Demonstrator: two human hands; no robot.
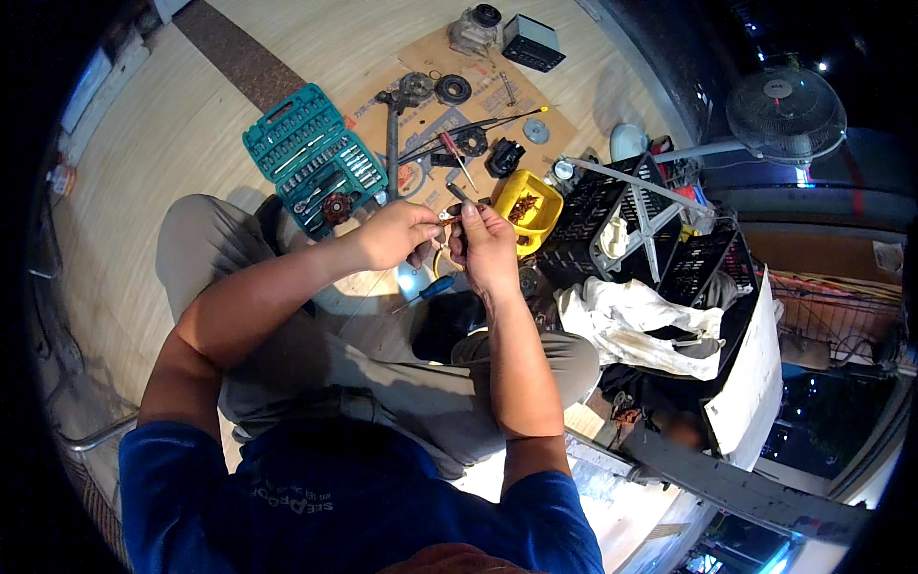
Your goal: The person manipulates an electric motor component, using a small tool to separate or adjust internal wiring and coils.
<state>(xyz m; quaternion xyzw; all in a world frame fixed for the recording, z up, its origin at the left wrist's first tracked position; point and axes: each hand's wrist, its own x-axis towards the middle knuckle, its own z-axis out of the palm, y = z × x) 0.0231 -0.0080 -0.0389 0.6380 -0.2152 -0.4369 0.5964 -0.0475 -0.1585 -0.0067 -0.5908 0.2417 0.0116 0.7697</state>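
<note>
My left hand (390,237) and my right hand (488,247) meet in front of my crossed legs, both closed. Between their fingertips is a small metal piece (446,217); its kind is too small to make out. A short dark grey bar-like end (458,193) sticks up beside my right thumb. Just right of my right hand stands a yellow container (548,212) with rust-coloured small parts (523,207) in it. Below the hands lies a blue-handled screwdriver (432,290). Past my fingers, a red-handled screwdriver (449,145) rests on cardboard (545,100).
At the left, a teal socket set case (256,143) lies open. A hammer (392,143), round dark parts (453,89) and a black motor-like part (505,158) lie ahead. Rightward are black crates (583,206), a stained white cloth (622,320) and a fan (786,113).
</note>
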